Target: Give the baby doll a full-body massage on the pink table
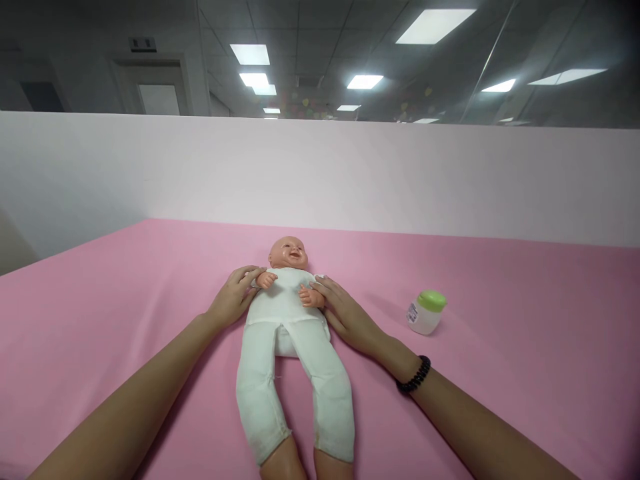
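Note:
A baby doll [287,303] with a white cloth body lies on its back on the pink sheet [190,413], its head pointing away from me and its legs toward me. Around the doll's arm on the left, near the shoulder, my left hand [235,295] is closed. My right hand [347,317] rests against the doll's other arm and side, fingers laid over the arm; whether they grip it is hard to tell. A black coiled band [415,375] circles my right wrist.
To the right of my right hand stands a small jar [425,313] with a green lid and a label. A low white wall [350,177] runs along the far edge of the pink surface. Beyond it are a door and ceiling lights.

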Available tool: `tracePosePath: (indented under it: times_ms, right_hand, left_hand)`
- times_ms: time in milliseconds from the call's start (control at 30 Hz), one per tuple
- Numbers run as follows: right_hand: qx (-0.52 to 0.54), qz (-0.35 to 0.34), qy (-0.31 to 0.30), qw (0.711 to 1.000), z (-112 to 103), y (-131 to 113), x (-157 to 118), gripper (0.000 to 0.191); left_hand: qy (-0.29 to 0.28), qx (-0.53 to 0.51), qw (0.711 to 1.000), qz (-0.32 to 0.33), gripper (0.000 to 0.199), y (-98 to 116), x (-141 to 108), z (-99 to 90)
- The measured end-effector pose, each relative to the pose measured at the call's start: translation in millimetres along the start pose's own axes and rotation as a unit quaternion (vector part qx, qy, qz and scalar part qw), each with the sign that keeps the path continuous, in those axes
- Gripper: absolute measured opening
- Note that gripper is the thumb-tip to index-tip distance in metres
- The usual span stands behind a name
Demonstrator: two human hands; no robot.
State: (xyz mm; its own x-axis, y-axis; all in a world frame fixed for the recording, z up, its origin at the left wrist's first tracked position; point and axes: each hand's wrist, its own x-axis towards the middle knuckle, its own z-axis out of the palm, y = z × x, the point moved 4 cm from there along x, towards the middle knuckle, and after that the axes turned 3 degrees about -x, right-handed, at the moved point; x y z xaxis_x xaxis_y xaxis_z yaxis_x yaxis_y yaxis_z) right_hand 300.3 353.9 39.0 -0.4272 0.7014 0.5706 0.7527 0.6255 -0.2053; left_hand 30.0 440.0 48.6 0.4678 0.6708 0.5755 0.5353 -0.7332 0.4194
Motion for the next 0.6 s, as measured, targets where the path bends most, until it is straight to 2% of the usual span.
tracePosePath:
  times_ms: [267, 333, 400, 467, 533, 600]
  right_hand:
    - [0.005, 0.006, -0.009, 1.0, 1, 2, -2, 0.051]
    - [0.022, 0.016, 0.0, 1.0, -2, -2, 0, 0.049]
    - [0.075, 0.059, 0.031, 0.995, -6, -5, 3, 0.047]
    - [0.163, 0.159, 0.104, 0.968, -12, 2, 5, 0.046]
    - [0.247, 0.289, 0.197, 0.904, -16, 22, -1, 0.054]
    - [0.27, 0.381, 0.248, 0.849, -16, 48, -11, 0.062]
  left_hand:
    - [0.002, -0.012, 1.0, -0.002, 0.042, 0, -1, 0.1]
    - [0.021, -0.044, 0.999, -0.007, 0.042, 1, 0, 0.6]
    - [0.067, -0.114, 0.99, -0.045, 0.042, -3, 2, -0.4]
    - [0.138, -0.209, 0.961, -0.118, 0.044, -16, 3, -3.2]
    - [0.212, -0.285, 0.911, -0.209, 0.047, -36, 2, -7.0]
    - [0.263, -0.305, 0.866, -0.296, 0.047, -58, -3, -11.9]
